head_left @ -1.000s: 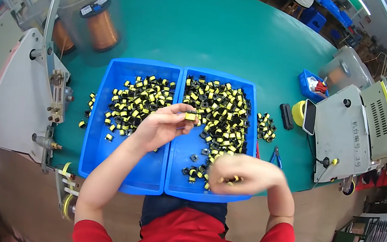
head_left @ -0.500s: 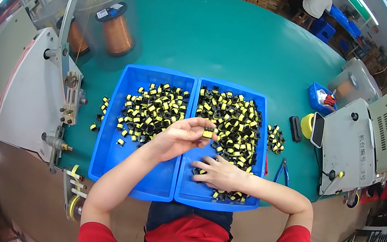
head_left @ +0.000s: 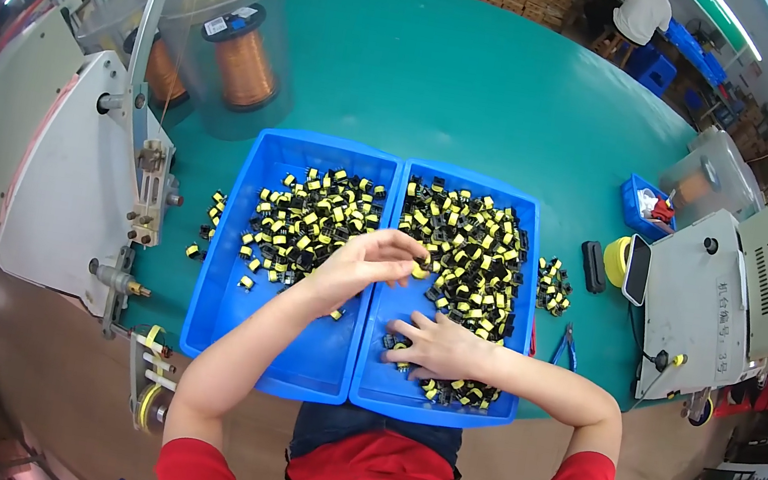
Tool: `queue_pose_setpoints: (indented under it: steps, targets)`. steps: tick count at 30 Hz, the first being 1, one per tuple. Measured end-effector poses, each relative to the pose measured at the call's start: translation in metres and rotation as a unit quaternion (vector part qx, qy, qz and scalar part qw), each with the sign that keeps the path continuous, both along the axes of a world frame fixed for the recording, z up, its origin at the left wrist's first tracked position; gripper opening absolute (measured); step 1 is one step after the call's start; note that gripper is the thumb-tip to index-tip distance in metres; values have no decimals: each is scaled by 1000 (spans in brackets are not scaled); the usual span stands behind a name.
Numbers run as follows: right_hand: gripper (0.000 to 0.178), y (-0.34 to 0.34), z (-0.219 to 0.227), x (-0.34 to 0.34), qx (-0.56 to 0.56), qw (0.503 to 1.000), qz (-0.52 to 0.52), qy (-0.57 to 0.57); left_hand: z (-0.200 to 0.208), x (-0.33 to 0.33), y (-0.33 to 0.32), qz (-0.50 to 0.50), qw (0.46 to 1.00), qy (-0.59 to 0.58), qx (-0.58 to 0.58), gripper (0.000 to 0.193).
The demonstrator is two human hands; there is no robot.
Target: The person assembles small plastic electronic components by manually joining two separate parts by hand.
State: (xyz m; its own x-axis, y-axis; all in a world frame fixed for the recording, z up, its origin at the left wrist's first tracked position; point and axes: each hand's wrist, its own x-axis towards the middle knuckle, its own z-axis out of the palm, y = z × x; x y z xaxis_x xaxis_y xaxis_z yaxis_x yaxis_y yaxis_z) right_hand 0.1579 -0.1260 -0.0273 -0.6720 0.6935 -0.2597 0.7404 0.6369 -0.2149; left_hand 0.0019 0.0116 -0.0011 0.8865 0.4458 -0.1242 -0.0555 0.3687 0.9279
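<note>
Two blue trays sit side by side before me, the left tray [head_left: 269, 363] and the right tray [head_left: 369, 358], both holding many small black bobbins wound with yellow tape. My left hand [head_left: 365, 265] is raised above the dividing rims, thumb and fingers closed at the tips. A yellow-taped bobbin [head_left: 419, 271] shows at those fingertips, mostly covered by them. Low in the right tray, my right hand [head_left: 442, 348] rests palm down with its fingers spread. Several bobbins [head_left: 396, 344] lie under and beside its fingertips; the palm hides others.
Winding machines stand at the left [head_left: 52, 177] and right [head_left: 696, 300]. Copper wire spools [head_left: 248, 70] stand at the back left. Loose bobbins [head_left: 553, 289], a black case [head_left: 592, 265], pliers [head_left: 568, 348] and a small blue box [head_left: 644, 216] lie right of the trays on the green table [head_left: 412, 64].
The bobbin at my left fingertips has turned and is more hidden. A lone bobbin now shows beside my left wrist in the left tray. My right hand stays among the bobbins, its fingers slightly shifted.
</note>
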Motion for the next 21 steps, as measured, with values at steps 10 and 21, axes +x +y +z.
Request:
queue_pose_setpoints:
  steps: [10,21]
  targets:
    - [29,4,-18,3,12,999,-2,32,-11,-31,50,349,562,395,638,21]
    - [26,27,-25,21,-144,913,-181,337,2,-6,19,233,723,121,639,15]
